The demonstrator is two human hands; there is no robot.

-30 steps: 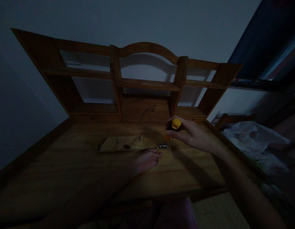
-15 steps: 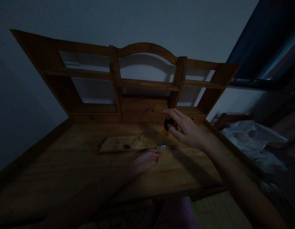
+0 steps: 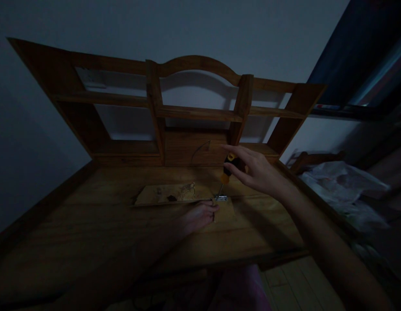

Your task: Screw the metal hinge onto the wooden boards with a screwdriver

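Observation:
A screwdriver (image 3: 230,166) with a yellow and black handle stands tilted in my right hand (image 3: 252,168). The thumb lies against the handle, and the fingers curl loosely above it, a bit apart. Its shaft runs down to a small metal hinge (image 3: 221,198), where the tip meets the left end. Under the hinge is a small pale wooden board (image 3: 225,210). My left hand (image 3: 202,215) grips this board's left edge, fingers closed at the hinge's lower left. Just behind my left hand, a long wooden strip (image 3: 164,194) with a rough, damaged surface lies on the desk.
A wooden shelf unit (image 3: 197,113) rises along the back of the desk (image 3: 99,220). A thin dark wire (image 3: 200,149) sticks out before its middle panel. On the right, a white plastic bag (image 3: 342,181) sits by a wooden chair back (image 3: 304,162).
My right hand's fingers have loosened and opened out around the screwdriver handle, showing more of its top. My left hand keeps its place. The view has shifted slightly.

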